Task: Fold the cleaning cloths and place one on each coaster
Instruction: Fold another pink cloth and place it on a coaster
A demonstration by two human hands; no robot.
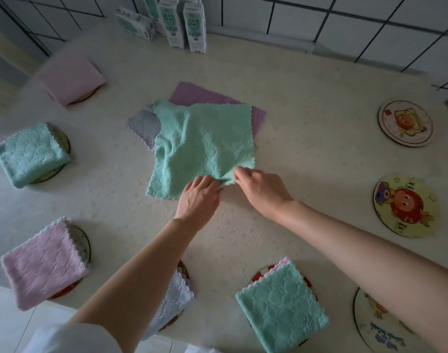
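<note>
An unfolded green cloth [205, 141] lies in the middle of the table, on top of a purple cloth [192, 94] and a grey cloth [144, 126]. My left hand [198, 198] and my right hand [261, 188] both pinch its near edge, close together. Folded cloths sit on coasters: pink [70, 80] at far left, green [30, 154] at left, pink [43, 263] at near left, white [175, 301] under my left forearm, green [281, 307] near the front. Bare round coasters lie at right [404, 123], [406, 206], and near right [365, 322].
Three milk cartons [196, 26] and a small box [136, 24] stand at the table's back edge against a tiled wall. The table's near edge runs below the front coasters.
</note>
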